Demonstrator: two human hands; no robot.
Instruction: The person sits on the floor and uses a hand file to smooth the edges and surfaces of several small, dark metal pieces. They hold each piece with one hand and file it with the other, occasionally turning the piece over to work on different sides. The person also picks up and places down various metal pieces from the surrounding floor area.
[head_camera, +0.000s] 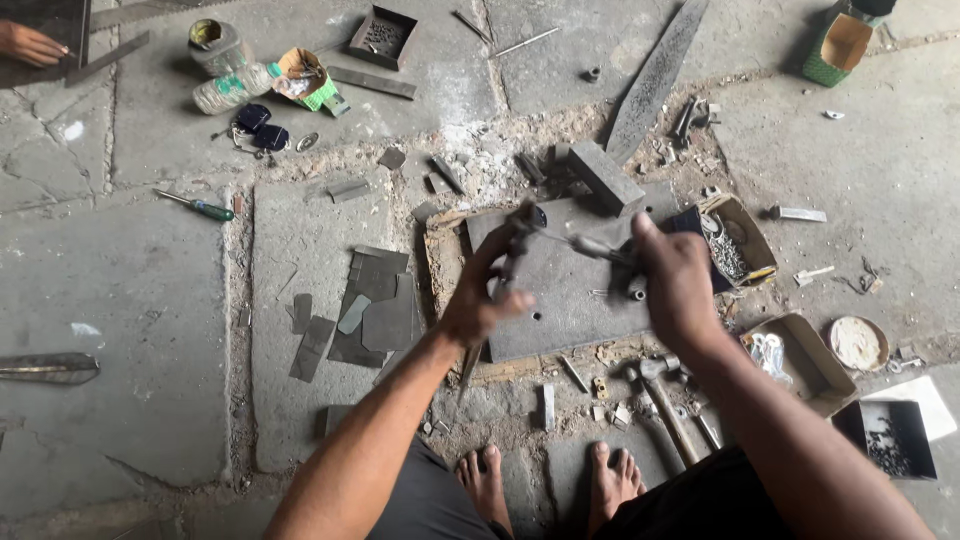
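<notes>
Gripping a thin metal tool (585, 245) over the steel plate (560, 300), my left hand (485, 290) and right hand (675, 280) closed round its ends (blurred); I judged the work midway, hammer (665, 400) lying unused.
</notes>
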